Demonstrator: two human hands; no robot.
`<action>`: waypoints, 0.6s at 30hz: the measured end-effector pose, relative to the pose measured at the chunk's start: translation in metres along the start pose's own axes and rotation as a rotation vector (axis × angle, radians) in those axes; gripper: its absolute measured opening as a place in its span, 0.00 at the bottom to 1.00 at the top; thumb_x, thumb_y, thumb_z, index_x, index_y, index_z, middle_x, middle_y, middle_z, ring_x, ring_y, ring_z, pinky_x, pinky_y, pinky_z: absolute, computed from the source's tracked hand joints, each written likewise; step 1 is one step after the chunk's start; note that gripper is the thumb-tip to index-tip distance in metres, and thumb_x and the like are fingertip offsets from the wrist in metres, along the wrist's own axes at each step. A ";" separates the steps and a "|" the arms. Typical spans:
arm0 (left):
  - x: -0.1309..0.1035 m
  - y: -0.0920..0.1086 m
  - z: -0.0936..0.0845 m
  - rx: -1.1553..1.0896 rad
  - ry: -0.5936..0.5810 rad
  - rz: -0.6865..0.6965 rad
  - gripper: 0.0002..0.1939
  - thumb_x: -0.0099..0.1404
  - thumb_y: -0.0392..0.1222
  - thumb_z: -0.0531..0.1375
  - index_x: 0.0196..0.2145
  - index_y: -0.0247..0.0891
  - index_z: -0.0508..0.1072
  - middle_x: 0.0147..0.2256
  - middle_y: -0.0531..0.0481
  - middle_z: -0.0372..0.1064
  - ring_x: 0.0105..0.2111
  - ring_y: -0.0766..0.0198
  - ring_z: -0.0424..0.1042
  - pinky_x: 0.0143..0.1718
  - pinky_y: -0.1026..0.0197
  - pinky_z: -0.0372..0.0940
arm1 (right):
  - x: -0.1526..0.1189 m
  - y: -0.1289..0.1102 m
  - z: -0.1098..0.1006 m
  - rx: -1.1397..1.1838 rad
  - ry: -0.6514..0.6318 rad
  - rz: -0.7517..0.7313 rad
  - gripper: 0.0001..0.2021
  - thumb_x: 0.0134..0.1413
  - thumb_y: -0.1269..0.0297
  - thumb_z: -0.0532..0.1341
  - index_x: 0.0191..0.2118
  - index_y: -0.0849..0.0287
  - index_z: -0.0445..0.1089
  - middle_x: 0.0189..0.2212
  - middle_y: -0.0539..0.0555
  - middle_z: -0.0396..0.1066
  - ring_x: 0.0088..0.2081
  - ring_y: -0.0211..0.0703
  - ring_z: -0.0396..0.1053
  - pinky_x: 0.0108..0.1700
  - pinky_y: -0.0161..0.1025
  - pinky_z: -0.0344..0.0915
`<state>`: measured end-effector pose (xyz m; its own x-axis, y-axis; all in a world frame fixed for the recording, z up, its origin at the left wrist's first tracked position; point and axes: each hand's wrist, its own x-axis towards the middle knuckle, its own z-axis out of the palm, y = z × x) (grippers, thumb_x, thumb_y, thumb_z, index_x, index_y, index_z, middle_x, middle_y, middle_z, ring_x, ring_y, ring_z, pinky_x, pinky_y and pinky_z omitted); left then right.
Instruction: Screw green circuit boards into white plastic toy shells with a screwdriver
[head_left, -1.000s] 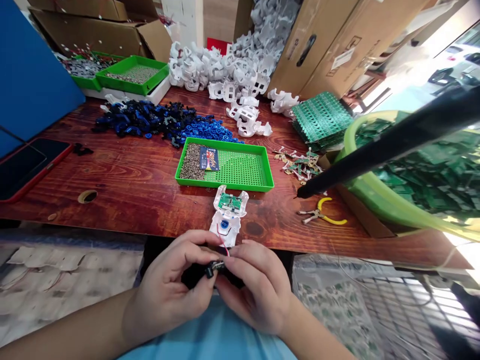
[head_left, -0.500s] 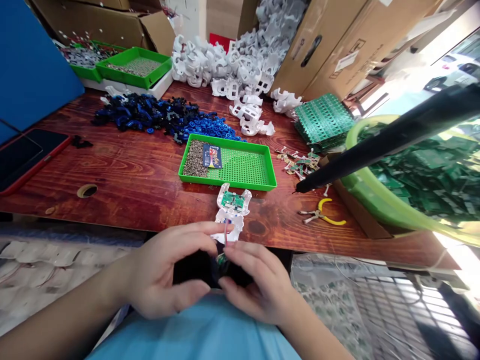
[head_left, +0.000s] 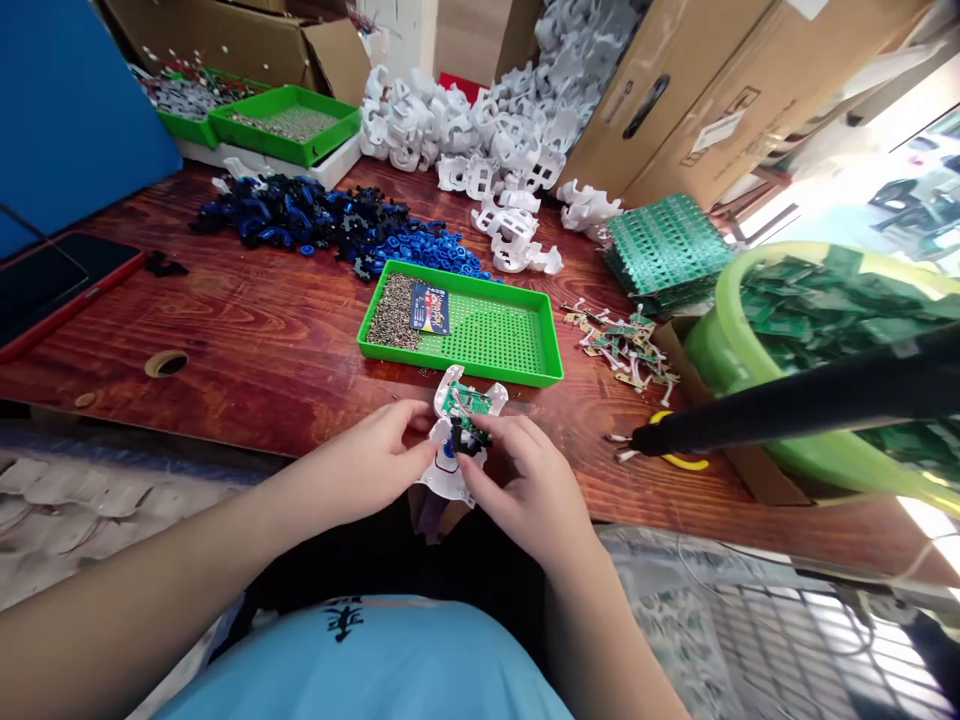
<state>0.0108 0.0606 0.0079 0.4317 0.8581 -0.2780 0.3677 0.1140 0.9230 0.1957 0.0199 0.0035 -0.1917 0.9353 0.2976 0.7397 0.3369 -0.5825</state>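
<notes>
A white game-controller shell half (head_left: 448,486) lies at the table's front edge, its inside facing up. Just behind it sits another white half with a green circuit board (head_left: 480,402) in it. My left hand (head_left: 379,455) pinches the left edge of the nearer half between thumb and fingers. With thumb and fingertips, my right hand (head_left: 529,480) holds a small black part (head_left: 469,440) over that half, near a blue piece inside it. The right fingers partly cover the black part and the board.
Behind the shells stands a green tray (head_left: 502,335) with screws and a card. Blue and black parts (head_left: 300,215) and white shells (head_left: 517,225) are heaped farther back. At right, a black rod-shaped tool (head_left: 787,410) slants over yellow-handled pliers (head_left: 686,462), beside a tub (head_left: 720,330) of green boards.
Both hands have moved forward from near my lap to the shells, bringing the black part over the nearer half. The black tool now covers much of the pliers as the view has shifted.
</notes>
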 end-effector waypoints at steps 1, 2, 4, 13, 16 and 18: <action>0.001 0.000 0.002 -0.004 -0.001 -0.014 0.18 0.62 0.46 0.56 0.48 0.39 0.68 0.43 0.45 0.74 0.39 0.54 0.75 0.38 0.56 0.68 | -0.001 -0.002 0.000 -0.016 -0.030 -0.009 0.16 0.54 0.64 0.60 0.49 0.60 0.67 0.39 0.57 0.71 0.41 0.46 0.69 0.43 0.44 0.69; 0.002 0.000 0.003 -0.004 0.000 -0.025 0.15 0.61 0.45 0.57 0.45 0.39 0.70 0.41 0.46 0.74 0.37 0.54 0.75 0.37 0.56 0.68 | -0.002 -0.003 -0.001 -0.034 -0.053 -0.014 0.16 0.53 0.64 0.60 0.49 0.60 0.67 0.40 0.57 0.71 0.42 0.47 0.69 0.44 0.45 0.69; 0.002 0.000 0.005 -0.006 0.001 -0.047 0.12 0.59 0.43 0.58 0.41 0.40 0.72 0.37 0.48 0.75 0.35 0.54 0.74 0.36 0.56 0.67 | -0.003 -0.004 0.000 -0.073 -0.083 -0.015 0.16 0.53 0.65 0.60 0.48 0.60 0.68 0.42 0.57 0.71 0.44 0.47 0.69 0.45 0.46 0.69; -0.033 0.007 0.022 -0.300 -0.012 -0.123 0.14 0.62 0.38 0.56 0.47 0.38 0.64 0.36 0.52 0.74 0.33 0.63 0.73 0.31 0.62 0.66 | -0.013 -0.006 -0.015 -0.079 -0.099 -0.261 0.15 0.56 0.64 0.58 0.49 0.61 0.66 0.44 0.57 0.70 0.45 0.45 0.67 0.45 0.42 0.68; -0.047 0.004 0.034 -0.412 0.027 -0.120 0.16 0.64 0.36 0.54 0.50 0.39 0.61 0.39 0.52 0.74 0.35 0.65 0.73 0.34 0.62 0.67 | -0.019 -0.011 -0.023 -0.078 -0.131 -0.308 0.15 0.55 0.65 0.59 0.48 0.61 0.66 0.45 0.58 0.68 0.44 0.45 0.68 0.43 0.41 0.69; -0.053 0.001 0.041 -0.471 0.067 -0.116 0.16 0.65 0.37 0.54 0.51 0.39 0.61 0.43 0.51 0.73 0.40 0.63 0.73 0.39 0.62 0.67 | -0.022 -0.015 -0.027 -0.083 -0.152 -0.316 0.15 0.54 0.66 0.59 0.48 0.60 0.66 0.45 0.58 0.68 0.43 0.44 0.69 0.42 0.42 0.70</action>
<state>0.0220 -0.0058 0.0122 0.3503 0.8551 -0.3822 -0.0094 0.4113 0.9115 0.2062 -0.0086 0.0259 -0.5085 0.7938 0.3336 0.6775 0.6079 -0.4140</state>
